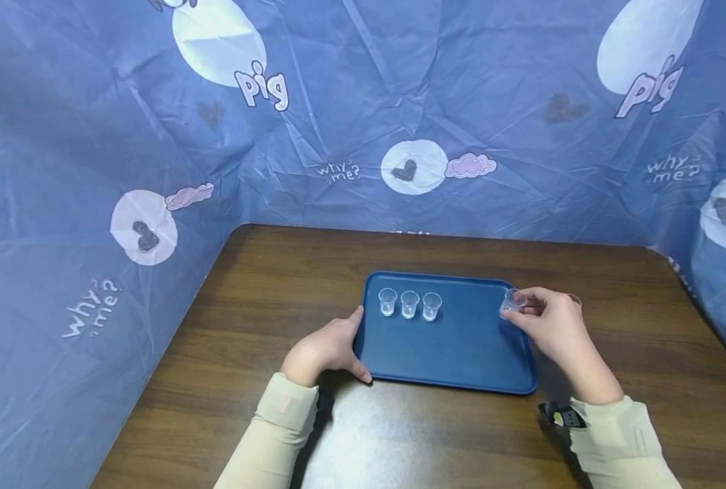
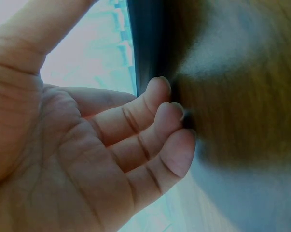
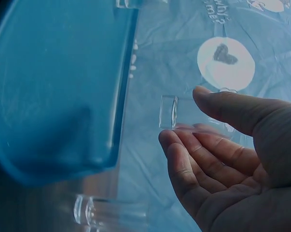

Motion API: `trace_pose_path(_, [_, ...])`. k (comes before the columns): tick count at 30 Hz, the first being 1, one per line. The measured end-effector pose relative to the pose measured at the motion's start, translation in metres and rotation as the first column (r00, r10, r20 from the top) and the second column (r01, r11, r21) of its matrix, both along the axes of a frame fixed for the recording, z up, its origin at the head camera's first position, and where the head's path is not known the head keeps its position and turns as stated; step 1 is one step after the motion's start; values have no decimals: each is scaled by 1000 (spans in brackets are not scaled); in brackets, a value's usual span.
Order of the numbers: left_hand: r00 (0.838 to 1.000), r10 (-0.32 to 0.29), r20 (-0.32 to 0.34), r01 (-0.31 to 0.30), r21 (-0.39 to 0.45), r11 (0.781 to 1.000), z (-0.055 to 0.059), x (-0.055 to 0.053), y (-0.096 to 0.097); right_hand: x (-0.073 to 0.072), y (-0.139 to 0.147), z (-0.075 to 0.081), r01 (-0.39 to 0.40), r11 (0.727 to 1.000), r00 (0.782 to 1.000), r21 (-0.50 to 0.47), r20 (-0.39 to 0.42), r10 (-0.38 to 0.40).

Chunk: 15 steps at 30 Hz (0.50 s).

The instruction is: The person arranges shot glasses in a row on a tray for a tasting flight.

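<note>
A blue tray (image 1: 454, 353) lies on the wooden table. Three small clear plastic cups (image 1: 409, 305) stand upright in a row at its back left. My left hand (image 1: 326, 350) rests at the tray's left front corner, thumb by the front edge and fingers along the left side; in the left wrist view its fingers are slightly bent against the tray's dark edge (image 2: 147, 43). Between thumb and fingers my right hand (image 1: 552, 322) pinches another clear cup (image 3: 168, 112), over the tray's back right corner. That cup looks upright, and the hand partly covers it.
One more clear cup (image 3: 111, 212) stands on the table just right of the tray, mostly hidden behind my right hand in the head view. A blue printed cloth (image 1: 338, 197) hangs along the back and sides of the table (image 1: 265, 272).
</note>
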State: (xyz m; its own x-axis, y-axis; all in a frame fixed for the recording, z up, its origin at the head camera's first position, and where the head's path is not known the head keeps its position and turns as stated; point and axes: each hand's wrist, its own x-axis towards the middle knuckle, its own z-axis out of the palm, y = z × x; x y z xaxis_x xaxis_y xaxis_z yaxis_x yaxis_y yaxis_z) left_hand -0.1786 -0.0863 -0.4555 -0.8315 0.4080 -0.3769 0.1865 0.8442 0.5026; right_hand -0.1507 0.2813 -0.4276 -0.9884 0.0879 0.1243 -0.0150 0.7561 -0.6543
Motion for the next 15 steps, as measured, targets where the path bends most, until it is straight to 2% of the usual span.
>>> trace_pose_path(4, [1000, 0, 1, 0, -1, 1000, 0, 1, 0, -1, -6, -2, -18, 1000, 999, -4, 28, 18])
trace_pose_path(15, [1000, 3, -1, -3, 7, 1000, -1, 1, 0, -10, -30, -14, -62, 998, 997, -13, 35, 63])
